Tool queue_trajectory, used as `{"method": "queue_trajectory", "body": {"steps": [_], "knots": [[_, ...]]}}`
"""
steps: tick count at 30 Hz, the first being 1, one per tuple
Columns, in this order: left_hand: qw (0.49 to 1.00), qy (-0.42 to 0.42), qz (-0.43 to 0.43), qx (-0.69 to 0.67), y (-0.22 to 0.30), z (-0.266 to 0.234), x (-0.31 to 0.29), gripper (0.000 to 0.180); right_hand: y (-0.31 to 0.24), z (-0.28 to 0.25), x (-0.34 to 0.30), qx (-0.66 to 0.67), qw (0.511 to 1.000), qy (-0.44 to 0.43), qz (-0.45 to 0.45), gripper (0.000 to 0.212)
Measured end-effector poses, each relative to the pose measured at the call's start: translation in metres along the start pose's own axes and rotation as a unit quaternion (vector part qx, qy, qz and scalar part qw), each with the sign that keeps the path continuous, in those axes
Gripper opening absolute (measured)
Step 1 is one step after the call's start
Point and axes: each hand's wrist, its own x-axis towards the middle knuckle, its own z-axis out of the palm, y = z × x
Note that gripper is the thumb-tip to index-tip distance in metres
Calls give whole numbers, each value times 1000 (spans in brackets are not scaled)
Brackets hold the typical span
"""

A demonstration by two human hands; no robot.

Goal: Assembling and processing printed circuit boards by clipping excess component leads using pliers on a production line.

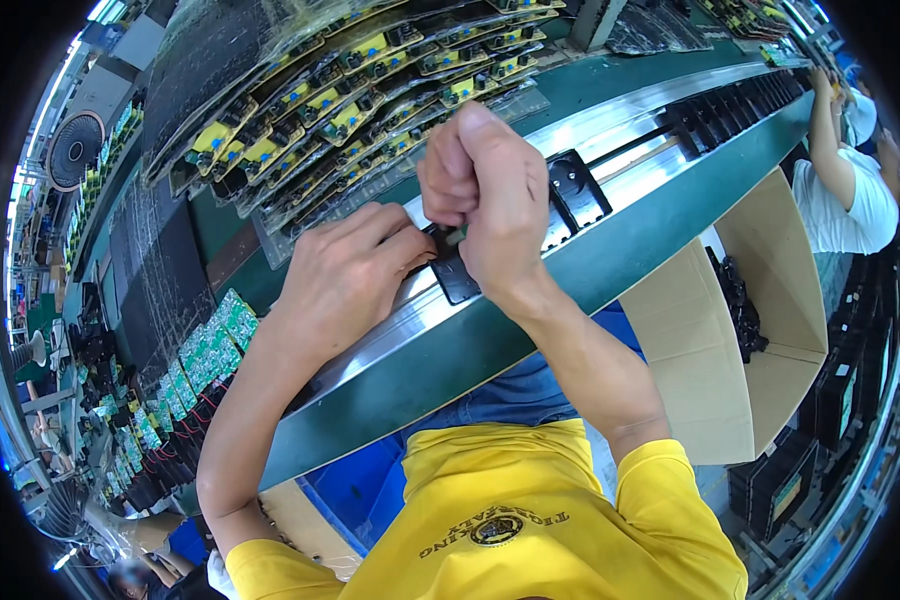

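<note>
My left hand (345, 275) has its fingers bent and closed on the left end of a black plastic case (457, 278), which lies on a shiny metal rail (375, 335). Over the right part of that case is my right hand (505, 190), curled into a fist with the thumb on top. What the fist holds, if anything, is hidden. A bit of green shows between the two hands, too small to name. Just right of the fist, another black plastic case (580, 190) sits on the rail.
Stacked trays of yellow-and-black circuit boards (370, 80) stand beyond my hands. Green circuit boards (210, 340) line the left. Farther along the rail is a row of black cases (735, 110). An open cardboard box (695, 340) with black parts stands at right, near another person (850, 190).
</note>
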Motion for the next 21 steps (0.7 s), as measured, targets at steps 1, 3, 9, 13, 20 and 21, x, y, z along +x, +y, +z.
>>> {"method": "queue_trajectory", "body": {"steps": [1, 3, 9, 13, 20, 21], "knots": [[1000, 2, 2, -1, 4, -1, 1, 3, -4, 0, 1, 14, 1000, 3, 15, 28], [999, -12, -34, -18, 14, -10, 7, 4, -24, 6, 0, 27, 999, 4, 30, 28], [990, -10, -131, -52, 29, -13, -4, 8, -76, -43, -65, -531, 829, -71, -158, 33], [981, 23, -172, -83, 33, -1, 1, 8, -53, -60, -82, -699, 686, -95, -179, 26], [954, 47, -260, -143, 32, 13, 9, 4, -43, -60, -87, -714, 670, -91, -180, 21], [954, 45, -260, -143, 33, 14, 10, 4, -42, -61, -87, -714, 671, -90, -179, 21]]}}
